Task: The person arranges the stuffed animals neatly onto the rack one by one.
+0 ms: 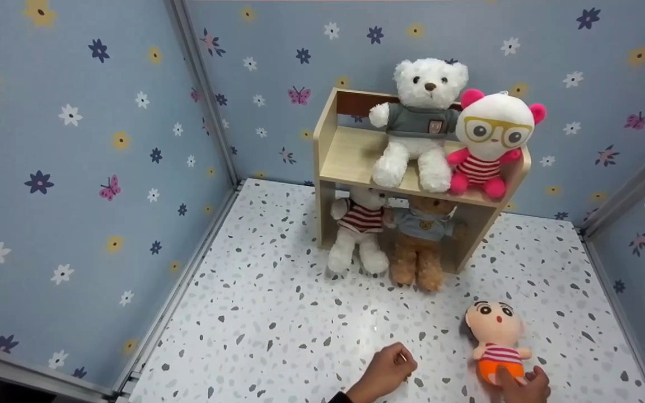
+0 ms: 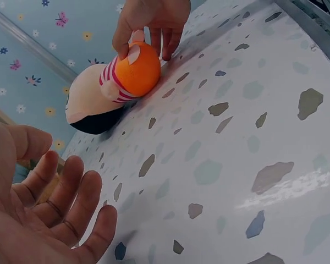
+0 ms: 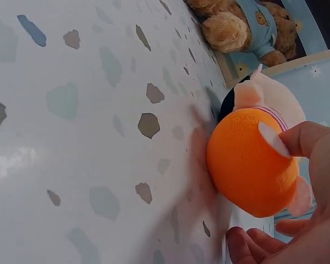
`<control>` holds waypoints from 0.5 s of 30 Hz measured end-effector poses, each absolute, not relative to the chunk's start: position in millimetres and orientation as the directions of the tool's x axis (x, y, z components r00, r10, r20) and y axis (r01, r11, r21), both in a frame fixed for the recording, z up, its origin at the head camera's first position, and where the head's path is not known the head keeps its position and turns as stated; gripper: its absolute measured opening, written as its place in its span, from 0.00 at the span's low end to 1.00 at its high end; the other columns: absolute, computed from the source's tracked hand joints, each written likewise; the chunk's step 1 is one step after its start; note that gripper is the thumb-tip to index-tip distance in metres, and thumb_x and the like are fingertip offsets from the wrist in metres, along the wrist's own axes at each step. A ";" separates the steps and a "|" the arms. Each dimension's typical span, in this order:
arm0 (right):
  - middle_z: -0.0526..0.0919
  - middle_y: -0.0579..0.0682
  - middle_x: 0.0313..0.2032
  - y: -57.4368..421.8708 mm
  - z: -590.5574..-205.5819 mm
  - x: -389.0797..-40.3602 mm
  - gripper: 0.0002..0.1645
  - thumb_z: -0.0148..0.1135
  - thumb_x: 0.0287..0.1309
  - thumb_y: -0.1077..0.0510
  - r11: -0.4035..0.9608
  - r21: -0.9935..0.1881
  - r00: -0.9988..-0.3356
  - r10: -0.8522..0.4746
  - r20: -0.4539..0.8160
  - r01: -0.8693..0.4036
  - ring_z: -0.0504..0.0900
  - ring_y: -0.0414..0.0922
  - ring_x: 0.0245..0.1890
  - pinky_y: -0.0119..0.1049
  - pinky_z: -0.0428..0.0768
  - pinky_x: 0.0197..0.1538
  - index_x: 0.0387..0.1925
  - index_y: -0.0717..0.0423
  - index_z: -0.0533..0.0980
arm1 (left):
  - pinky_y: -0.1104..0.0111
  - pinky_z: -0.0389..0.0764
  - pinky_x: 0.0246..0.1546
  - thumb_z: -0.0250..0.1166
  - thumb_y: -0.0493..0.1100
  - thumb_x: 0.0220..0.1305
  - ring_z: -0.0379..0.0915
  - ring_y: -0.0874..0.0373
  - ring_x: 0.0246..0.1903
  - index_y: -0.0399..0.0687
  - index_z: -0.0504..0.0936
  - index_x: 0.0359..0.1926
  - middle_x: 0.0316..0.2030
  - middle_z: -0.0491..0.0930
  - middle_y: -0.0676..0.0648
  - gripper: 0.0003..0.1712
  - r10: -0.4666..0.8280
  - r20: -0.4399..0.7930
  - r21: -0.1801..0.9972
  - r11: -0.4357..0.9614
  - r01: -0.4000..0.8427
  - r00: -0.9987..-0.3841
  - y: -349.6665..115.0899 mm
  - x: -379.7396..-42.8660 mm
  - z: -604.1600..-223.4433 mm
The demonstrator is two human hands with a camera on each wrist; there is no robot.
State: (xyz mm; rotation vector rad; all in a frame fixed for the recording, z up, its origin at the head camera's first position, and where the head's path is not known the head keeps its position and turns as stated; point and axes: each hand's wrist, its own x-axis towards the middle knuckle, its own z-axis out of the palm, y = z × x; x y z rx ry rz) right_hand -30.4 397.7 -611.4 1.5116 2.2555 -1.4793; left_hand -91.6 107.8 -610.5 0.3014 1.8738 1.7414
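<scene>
A plush doll (image 1: 499, 341) with a dark-haired head, striped top and orange shorts lies face up on the speckled table, its head toward the shelf. Over its lower end is my right hand (image 1: 526, 386). The thumb touches the doll by a small pale foot, while the other fingers are spread beside it, with a gap showing in the right wrist view. To the doll's left, my left hand (image 1: 387, 369) hovers near the tabletop. Its fingers are loosely bent and hold nothing, as the left wrist view shows.
A small wooden shelf (image 1: 322, 162) stands at the back. On top sit a white teddy bear (image 1: 426, 112) and a pink-eared plush (image 1: 496, 134) with yellow glasses. Below are a striped-shirt white bear (image 1: 359, 229) and a brown bear (image 1: 420, 240). Flowered panels (image 1: 104, 168) enclose the table.
</scene>
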 end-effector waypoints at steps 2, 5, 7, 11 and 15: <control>0.48 0.75 0.73 395.8 -611.5 -30.7 0.68 0.61 0.61 0.39 0.051 -0.681 -0.538 0.657 -0.528 0.731 0.61 0.68 0.64 0.62 0.66 0.70 0.79 0.64 0.29 | 0.75 0.72 0.28 0.64 0.41 0.69 0.74 0.66 0.24 0.49 0.80 0.36 0.24 0.79 0.57 0.03 0.521 -0.245 0.970 0.130 -0.208 -0.817 109.3 -90.7 -610.3; 0.46 0.76 0.75 393.2 -610.6 -32.6 0.69 0.60 0.62 0.41 0.039 -0.658 -0.541 0.606 -0.583 0.752 0.58 0.68 0.67 0.63 0.61 0.74 0.79 0.58 0.22 | 0.75 0.73 0.28 0.64 0.41 0.69 0.76 0.65 0.25 0.48 0.80 0.37 0.26 0.81 0.56 0.03 0.522 -0.239 0.971 0.135 -0.197 -0.818 114.0 -90.3 -610.5; 0.47 0.76 0.75 390.7 -610.0 -33.5 0.69 0.60 0.63 0.42 0.051 -0.640 -0.539 0.593 -0.599 0.767 0.58 0.68 0.67 0.63 0.60 0.75 0.79 0.57 0.21 | 0.74 0.75 0.28 0.65 0.41 0.69 0.79 0.63 0.26 0.47 0.81 0.38 0.27 0.82 0.55 0.03 0.522 -0.241 0.971 0.142 -0.194 -0.818 119.1 -91.3 -610.6; 0.53 0.75 0.73 383.7 -610.6 -32.7 0.68 0.63 0.63 0.46 0.011 -0.675 -0.548 0.594 -0.589 0.738 0.62 0.67 0.64 0.62 0.71 0.68 0.80 0.56 0.23 | 0.71 0.78 0.30 0.64 0.43 0.68 0.83 0.56 0.30 0.48 0.81 0.42 0.32 0.83 0.53 0.05 0.536 -0.280 0.960 0.163 -0.227 -0.797 129.1 -96.3 -610.8; 0.54 0.72 0.73 374.1 -611.0 -28.4 0.68 0.67 0.60 0.48 -0.063 -0.725 -0.562 0.587 -0.582 0.686 0.66 0.66 0.62 0.54 0.84 0.52 0.81 0.55 0.28 | 0.70 0.81 0.35 0.62 0.47 0.71 0.82 0.62 0.33 0.53 0.80 0.48 0.37 0.82 0.57 0.09 0.551 -0.359 0.933 0.237 -0.270 -0.753 136.4 -102.2 -612.1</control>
